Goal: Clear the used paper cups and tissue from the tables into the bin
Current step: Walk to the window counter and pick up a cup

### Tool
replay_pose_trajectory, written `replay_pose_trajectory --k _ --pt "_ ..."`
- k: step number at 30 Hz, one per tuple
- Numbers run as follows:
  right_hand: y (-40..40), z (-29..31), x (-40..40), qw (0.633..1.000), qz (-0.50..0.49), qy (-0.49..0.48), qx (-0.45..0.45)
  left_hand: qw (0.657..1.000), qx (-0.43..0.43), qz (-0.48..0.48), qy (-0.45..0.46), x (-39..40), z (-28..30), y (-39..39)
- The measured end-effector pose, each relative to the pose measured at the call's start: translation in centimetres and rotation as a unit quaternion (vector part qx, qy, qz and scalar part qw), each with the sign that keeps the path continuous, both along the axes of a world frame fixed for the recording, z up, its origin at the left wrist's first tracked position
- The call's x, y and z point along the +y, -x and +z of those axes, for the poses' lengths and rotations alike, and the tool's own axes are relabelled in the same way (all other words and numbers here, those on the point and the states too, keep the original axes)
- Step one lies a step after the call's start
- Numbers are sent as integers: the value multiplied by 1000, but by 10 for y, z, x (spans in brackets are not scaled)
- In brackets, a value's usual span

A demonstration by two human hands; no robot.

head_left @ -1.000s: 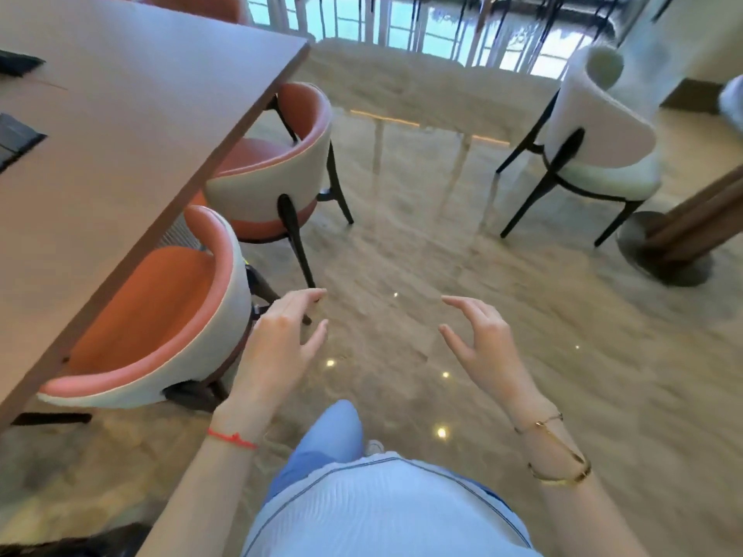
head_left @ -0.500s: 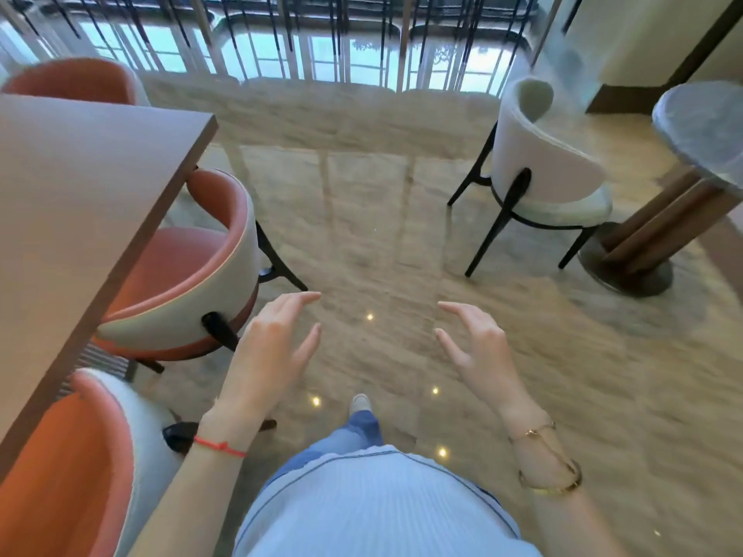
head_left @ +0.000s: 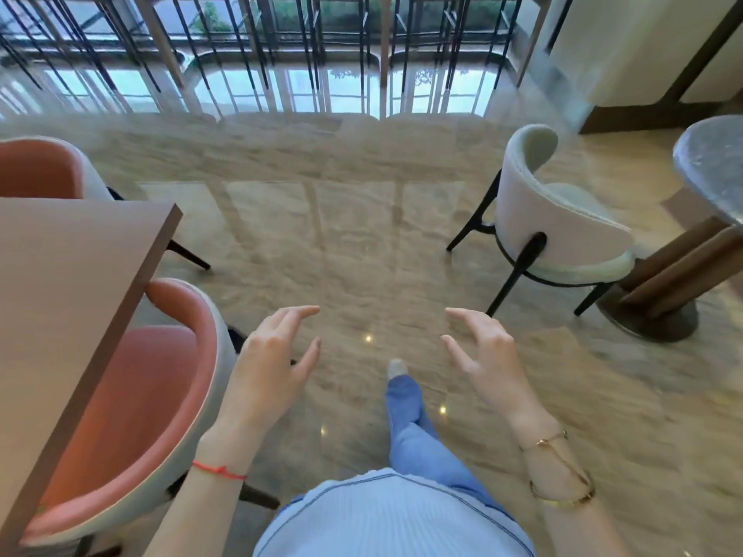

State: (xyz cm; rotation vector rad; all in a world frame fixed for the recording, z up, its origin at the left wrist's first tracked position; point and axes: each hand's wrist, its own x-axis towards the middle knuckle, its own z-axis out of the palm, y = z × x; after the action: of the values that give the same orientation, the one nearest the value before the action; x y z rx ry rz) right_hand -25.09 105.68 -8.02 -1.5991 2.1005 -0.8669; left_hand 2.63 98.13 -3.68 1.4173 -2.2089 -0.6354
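Far left I've got a flat wooden table (head_left: pixel 68 283) with a rounded orange chair (head_left: pixel 132 400) tucked under its edge. Left hand (head_left: pixel 267 367) sits lower centre, fingers spread and loosely curled, holding nothing. Right hand (head_left: pixel 488 363) mirrors it, also empty. Glossy marble floor (head_left: pixel 362 243) between them. Right side: curved white chair (head_left: pixel 559 231), then a round stone-topped table (head_left: pixel 713 166). No cups, tissue or bin visible to me.

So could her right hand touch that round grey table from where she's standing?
Probably not yet. The right hand hangs open over bare floor, while the round table sits well off to the right, beyond the white chair. She would likely need to step closer.
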Motion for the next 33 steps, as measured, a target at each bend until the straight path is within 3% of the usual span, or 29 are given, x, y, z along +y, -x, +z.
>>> replay_pose_trajectory --k 13,21,33 --pt "102 21 -322 998 65 -8 9 998 27 53 26 -297 8 106" --pt "120 22 -504 990 138 -19 3 991 22 130 5 -440 5 123" --pt "141 8 -787 993 118 -13 -14 994 4 107 4 -732 -2 137"
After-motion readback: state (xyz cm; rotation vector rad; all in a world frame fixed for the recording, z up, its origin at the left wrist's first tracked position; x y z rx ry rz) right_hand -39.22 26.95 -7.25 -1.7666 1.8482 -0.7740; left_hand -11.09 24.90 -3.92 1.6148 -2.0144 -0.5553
